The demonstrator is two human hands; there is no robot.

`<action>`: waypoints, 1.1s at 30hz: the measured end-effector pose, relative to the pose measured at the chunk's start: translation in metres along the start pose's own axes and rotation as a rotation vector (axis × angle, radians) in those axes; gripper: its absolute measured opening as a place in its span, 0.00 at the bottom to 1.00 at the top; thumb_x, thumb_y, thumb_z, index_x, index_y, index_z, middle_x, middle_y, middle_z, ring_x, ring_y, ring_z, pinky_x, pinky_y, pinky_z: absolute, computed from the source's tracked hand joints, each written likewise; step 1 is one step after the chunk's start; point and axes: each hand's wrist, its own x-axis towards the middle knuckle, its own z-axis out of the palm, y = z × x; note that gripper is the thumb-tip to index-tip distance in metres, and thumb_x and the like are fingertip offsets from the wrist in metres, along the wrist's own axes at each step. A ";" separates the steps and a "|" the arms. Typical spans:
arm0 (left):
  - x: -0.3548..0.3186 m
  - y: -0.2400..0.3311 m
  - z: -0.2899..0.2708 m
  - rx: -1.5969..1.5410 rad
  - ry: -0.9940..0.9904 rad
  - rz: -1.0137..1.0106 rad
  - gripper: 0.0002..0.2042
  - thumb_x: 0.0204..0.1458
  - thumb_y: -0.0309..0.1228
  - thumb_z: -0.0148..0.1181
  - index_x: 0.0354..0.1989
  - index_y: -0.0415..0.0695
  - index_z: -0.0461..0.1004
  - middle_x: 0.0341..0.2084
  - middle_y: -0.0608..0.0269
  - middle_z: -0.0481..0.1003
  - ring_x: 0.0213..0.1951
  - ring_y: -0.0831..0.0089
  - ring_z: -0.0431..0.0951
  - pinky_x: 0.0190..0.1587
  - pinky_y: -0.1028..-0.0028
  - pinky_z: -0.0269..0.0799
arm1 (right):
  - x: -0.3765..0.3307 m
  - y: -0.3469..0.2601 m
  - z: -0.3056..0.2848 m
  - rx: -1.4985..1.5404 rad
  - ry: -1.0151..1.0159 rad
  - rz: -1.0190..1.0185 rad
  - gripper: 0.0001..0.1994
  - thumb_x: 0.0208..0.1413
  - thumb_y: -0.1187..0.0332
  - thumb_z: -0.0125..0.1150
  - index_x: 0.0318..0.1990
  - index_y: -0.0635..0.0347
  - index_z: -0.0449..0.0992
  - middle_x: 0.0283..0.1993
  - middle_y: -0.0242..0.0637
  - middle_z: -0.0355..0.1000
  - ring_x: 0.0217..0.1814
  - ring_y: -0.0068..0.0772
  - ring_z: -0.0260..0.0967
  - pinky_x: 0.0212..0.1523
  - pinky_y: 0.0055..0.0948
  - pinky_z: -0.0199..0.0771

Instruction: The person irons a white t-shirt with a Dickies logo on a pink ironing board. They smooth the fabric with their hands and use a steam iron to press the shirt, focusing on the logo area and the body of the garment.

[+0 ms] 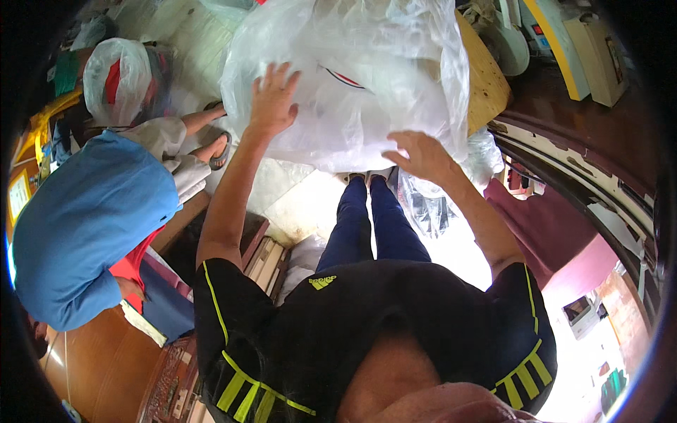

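Observation:
A large, bulging translucent white plastic bag (pixel 317 134) fills the space in front of me. Its contents look white, with a small red and black stripe (pixel 347 79) showing on its top side. My left hand (pixel 273 100) is over the bag's left part, fingers spread and nothing in them. Over the near right part is my right hand (pixel 422 154), its thumb and fingers apart, also holding nothing. Whether either palm touches the plastic I cannot tell.
Left of me a person in a blue top (pixel 106 204) bends over red cloth (pixel 134 264). Behind that person stands a clear bag with red contents (pixel 118 81). A wooden board (pixel 483 77) leans beside the big bag. Maroon cloth (pixel 543 225) hangs at right.

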 end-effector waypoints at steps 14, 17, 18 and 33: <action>-0.060 0.016 -0.008 -0.146 -0.665 0.182 0.15 0.42 0.24 0.61 0.42 0.46 0.76 0.29 0.61 0.78 0.36 0.62 0.79 0.53 0.57 0.66 | 0.063 0.007 -0.020 -0.306 -0.522 -0.111 0.30 0.44 0.53 0.69 0.54 0.57 0.72 0.42 0.47 0.77 0.46 0.51 0.75 0.46 0.46 0.74; -0.075 0.020 -0.017 -0.391 -0.370 0.178 0.07 0.44 0.25 0.61 0.33 0.46 0.77 0.27 0.62 0.78 0.34 0.61 0.79 0.49 0.58 0.68 | 0.037 -0.016 -0.011 -0.241 -0.630 -0.241 0.29 0.44 0.56 0.67 0.56 0.56 0.73 0.41 0.48 0.77 0.46 0.50 0.75 0.45 0.46 0.74; -0.070 0.035 -0.020 -0.445 -0.131 0.224 0.06 0.45 0.26 0.61 0.32 0.46 0.77 0.25 0.62 0.78 0.33 0.61 0.79 0.48 0.58 0.68 | 0.037 -0.030 -0.007 -0.220 -0.636 -0.278 0.29 0.44 0.58 0.67 0.56 0.56 0.73 0.41 0.48 0.78 0.46 0.49 0.75 0.45 0.46 0.74; -0.121 -0.014 0.022 -0.654 -0.685 -0.133 0.29 0.51 0.58 0.57 0.42 0.40 0.78 0.36 0.46 0.78 0.43 0.50 0.78 0.52 0.54 0.68 | 0.055 -0.004 0.030 0.207 -1.005 0.081 0.51 0.44 0.25 0.54 0.70 0.50 0.58 0.74 0.51 0.50 0.77 0.50 0.42 0.70 0.55 0.45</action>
